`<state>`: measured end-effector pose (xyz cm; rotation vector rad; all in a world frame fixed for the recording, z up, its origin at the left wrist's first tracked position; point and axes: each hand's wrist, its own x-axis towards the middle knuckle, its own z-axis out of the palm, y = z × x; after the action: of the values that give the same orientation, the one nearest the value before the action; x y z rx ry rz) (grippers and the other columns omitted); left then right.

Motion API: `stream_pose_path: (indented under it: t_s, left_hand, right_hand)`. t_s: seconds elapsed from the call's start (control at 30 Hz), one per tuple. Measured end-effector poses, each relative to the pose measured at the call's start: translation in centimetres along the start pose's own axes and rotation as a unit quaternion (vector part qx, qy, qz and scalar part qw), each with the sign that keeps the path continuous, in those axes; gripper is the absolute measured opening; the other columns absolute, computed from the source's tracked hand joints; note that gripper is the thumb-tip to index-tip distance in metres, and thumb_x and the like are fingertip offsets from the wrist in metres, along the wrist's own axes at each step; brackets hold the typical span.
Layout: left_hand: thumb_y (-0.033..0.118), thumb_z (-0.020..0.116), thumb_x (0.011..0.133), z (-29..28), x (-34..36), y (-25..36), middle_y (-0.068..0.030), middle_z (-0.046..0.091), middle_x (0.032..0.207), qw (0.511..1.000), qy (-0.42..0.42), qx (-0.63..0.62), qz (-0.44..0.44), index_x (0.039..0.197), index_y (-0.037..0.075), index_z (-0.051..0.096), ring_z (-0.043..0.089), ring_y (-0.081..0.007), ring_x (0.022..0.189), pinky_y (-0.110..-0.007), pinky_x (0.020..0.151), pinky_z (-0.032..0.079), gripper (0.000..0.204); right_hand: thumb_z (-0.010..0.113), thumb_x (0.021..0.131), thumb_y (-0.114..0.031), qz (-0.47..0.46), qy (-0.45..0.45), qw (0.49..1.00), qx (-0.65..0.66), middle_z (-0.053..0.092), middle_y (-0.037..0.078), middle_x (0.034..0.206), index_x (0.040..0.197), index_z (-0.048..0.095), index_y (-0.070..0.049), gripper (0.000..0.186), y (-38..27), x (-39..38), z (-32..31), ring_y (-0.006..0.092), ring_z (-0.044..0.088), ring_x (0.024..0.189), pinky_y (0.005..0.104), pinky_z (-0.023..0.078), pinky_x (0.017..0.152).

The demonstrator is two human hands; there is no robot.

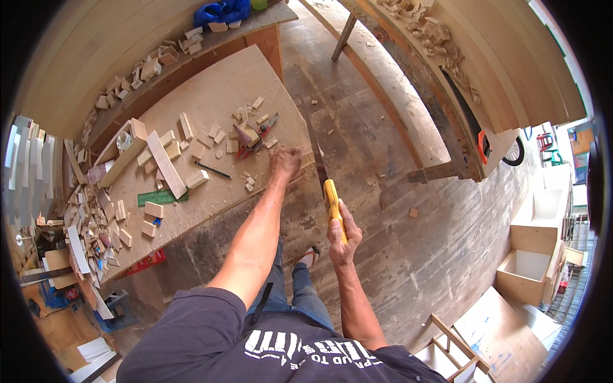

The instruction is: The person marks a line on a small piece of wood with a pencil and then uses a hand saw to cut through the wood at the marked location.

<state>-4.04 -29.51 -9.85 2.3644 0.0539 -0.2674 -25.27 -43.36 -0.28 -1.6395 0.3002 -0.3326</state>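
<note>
My right hand [345,235] is wrapped round the yellow handle of a hand saw [333,207]. Its thin dark blade points away from me, alongside the right edge of the wooden worktable [211,86]. At that edge, close to the blade, my left hand [287,162] is closed and bears down on the tabletop. Whatever its fingers hold is too small and covered to make out. Just beyond the left hand lie red-handled pliers [244,150] among small wood offcuts [258,102]. A dark pencil [212,169] rests to the left of that hand.
A long wood strip [167,165], a green ruler [162,197] and many blocks cover the table's left part. Another bench [440,102], with an orange-handled saw [483,147] on it, stands at the right. Wooden boxes [523,265] are farther right. A blue bag [221,13] lies at the back.
</note>
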Motion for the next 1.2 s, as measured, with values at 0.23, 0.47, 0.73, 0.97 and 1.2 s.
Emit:
stream_pose_path:
  t_s: [0.23,0.47,0.73,0.97,1.2]
  left_hand:
    - [0.037,0.052,0.098,-0.1,-0.1,-0.9,-0.0167,0.063,0.110,0.998,0.002,0.015,0.062,0.109,0.009,0.075,0.051,-0.0332,0.112,-0.043,0.103,0.034,0.038]
    - [0.036,0.061,0.093,-0.4,-0.4,-0.6,-0.0155,0.063,0.111,0.997,-0.006,0.029,0.077,0.112,0.012,0.074,0.050,-0.0330,0.111,-0.044,0.102,0.036,0.034]
    - [0.026,0.074,0.082,-1.6,1.8,-2.3,-0.0134,0.069,0.106,0.974,-0.108,0.031,0.196,0.108,0.012,0.075,0.059,-0.0324,0.104,-0.045,0.097,0.042,0.029]
    - [0.018,0.073,0.081,-1.9,1.4,-1.3,-0.0186,0.067,0.107,0.981,-0.054,0.025,0.186,0.108,0.006,0.073,0.064,-0.0370,0.099,-0.042,0.088,0.050,0.029]
    - [0.006,0.075,0.076,-1.2,-1.2,-2.8,-0.0205,0.067,0.103,0.983,0.090,-0.073,0.140,0.109,-0.002,0.068,0.065,-0.0367,0.097,-0.041,0.085,0.051,0.035]
  right_hand:
    - [0.055,0.098,-0.019,0.054,0.023,0.995,0.075,0.060,0.000,0.079,0.138,0.054,0.003,0.045,0.4,-1.3,-0.1,0.0050,0.050,0.064,0.0207,0.041,0.057]
    - [0.052,0.100,-0.014,0.026,0.036,0.995,0.085,0.054,-0.002,0.076,0.137,0.055,0.003,0.041,1.2,-0.6,-0.5,0.0026,0.041,0.056,0.0186,0.034,0.049]
    - [0.057,0.097,-0.016,0.027,-0.018,0.999,0.036,0.058,-0.001,0.076,0.135,0.058,0.001,0.042,1.8,1.3,-1.8,0.0054,0.050,0.062,0.0211,0.040,0.056]
    - [0.057,0.097,-0.018,0.017,-0.013,0.999,0.024,0.057,-0.001,0.075,0.135,0.057,0.002,0.043,2.6,1.9,-1.6,0.0046,0.048,0.060,0.0211,0.039,0.054]
    - [0.056,0.099,-0.021,0.005,0.003,0.999,0.053,0.054,-0.002,0.074,0.137,0.055,0.004,0.045,2.0,0.9,-2.0,0.0025,0.040,0.055,0.0184,0.032,0.049]
